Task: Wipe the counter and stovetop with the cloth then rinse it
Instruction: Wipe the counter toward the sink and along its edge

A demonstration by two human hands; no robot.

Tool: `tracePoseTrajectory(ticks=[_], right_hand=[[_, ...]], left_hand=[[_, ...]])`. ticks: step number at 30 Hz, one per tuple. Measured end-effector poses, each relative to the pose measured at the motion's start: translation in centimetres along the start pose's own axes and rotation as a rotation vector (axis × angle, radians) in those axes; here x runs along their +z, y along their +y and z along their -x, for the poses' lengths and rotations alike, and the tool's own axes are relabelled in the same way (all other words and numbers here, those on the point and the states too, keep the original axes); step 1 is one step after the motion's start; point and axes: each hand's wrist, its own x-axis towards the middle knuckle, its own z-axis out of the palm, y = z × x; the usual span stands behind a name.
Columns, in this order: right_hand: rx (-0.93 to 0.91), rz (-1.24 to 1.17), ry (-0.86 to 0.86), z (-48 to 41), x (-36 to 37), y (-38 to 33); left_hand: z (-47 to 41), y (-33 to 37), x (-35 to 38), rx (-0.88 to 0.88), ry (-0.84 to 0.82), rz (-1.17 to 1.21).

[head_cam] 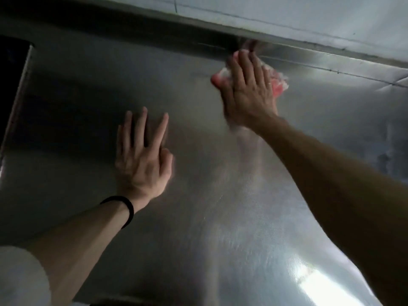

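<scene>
A brushed steel counter (198, 217) fills the view. My right hand (249, 93) lies flat with straight fingers on a red and white cloth (278, 83), pressing it onto the steel close to the back edge. Most of the cloth is hidden under the palm; the hand looks blurred. My left hand (142, 155) rests flat on the counter to the left, fingers straight and spread, holding nothing. A black band circles its wrist. No stovetop shows.
A raised steel ledge (287, 40) runs along the back of the counter, with pale wall tiles (309, 14) above it. A dark opening (12, 80) lies at the left edge. A white sleeve (19, 277) shows at the bottom left.
</scene>
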Motion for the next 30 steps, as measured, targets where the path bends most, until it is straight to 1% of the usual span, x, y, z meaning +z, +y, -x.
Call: tracePoseTrajectory(ticks=[2,4,6,8,10,13,15,16,19,22,25,27,30], right_hand=[[0.012,-0.02,0.037,-0.7,0.2,0.2],[0.035,-0.033,0.094,1.1,0.6,-0.5],[0.066,-0.07,0.143,4.7,1.2,-1.8],[0.112,-0.123,0.176,10.3,1.8,-3.6],[0.166,-0.16,0.138,18.1,2.5,-6.1],[0.208,-0.182,0.026,30.4,3.9,-10.1],[0.211,-0.152,-0.043,35.3,4.4,-12.0],[0.209,-0.143,-0.069,36.0,4.5,-12.2],[0.158,-0.097,-0.081,32.4,4.1,-10.7],[0.128,-0.075,-0.043,24.1,2.8,-7.6],[0.166,-0.076,0.033,14.0,1.3,-3.9],[0.179,-0.056,0.048,8.4,0.5,-1.7],[0.202,-0.053,0.014,4.0,-0.3,0.2]], left_hand=[[0.0,0.1,-0.1,-0.003,-0.005,-0.014],[-0.1,0.1,-0.3,-0.011,-0.015,-0.015],[-0.1,0.2,-0.5,-0.007,-0.01,-0.016],[-0.2,0.3,-0.6,-0.006,0.004,-0.006],[0.0,0.4,-0.7,-0.014,0.006,0.004],[-0.1,0.6,-0.9,-0.01,-0.003,0.012],[-0.1,0.5,-0.9,-0.014,-0.01,0.006],[-0.1,0.5,-0.9,-0.014,-0.007,0.005],[-0.1,0.7,-0.9,-0.009,-0.004,0.002],[-0.2,0.5,-0.9,-0.009,-0.014,-0.004],[-0.3,0.5,-0.8,-0.011,-0.041,-0.021],[-0.3,0.5,-0.7,-0.018,-0.023,-0.021],[-0.2,0.5,-0.6,-0.009,-0.006,-0.01]])
